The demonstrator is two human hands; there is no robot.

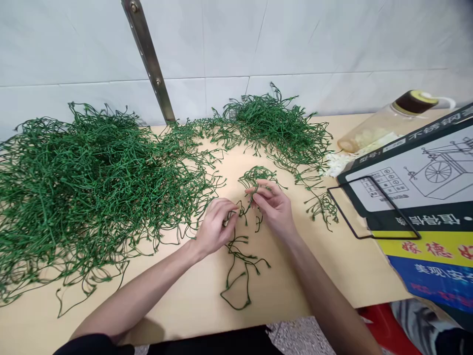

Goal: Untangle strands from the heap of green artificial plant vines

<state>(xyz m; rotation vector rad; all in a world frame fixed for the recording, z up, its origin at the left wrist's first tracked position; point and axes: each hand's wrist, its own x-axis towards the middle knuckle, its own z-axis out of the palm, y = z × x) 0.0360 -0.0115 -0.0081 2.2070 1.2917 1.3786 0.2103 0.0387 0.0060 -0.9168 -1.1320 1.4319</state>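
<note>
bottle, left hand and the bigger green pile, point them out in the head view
Bottle (376, 127): head view, on its clear side.
Left hand (215, 223): head view, back of the hand.
Bigger green pile (88, 172): head view, middle of the heap.

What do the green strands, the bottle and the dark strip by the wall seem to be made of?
Green strands: perhaps textile cord or soft plastic, matt; they curl, with tufted-looking tips. Bottle: clear plastic or glass, smooth; it is see-through. Dark strip: probably metal, with a dull sheen and bolt-like heads.

The left edge crops the green pile (92, 182); the right, the printed cardboard (436, 185).
</note>
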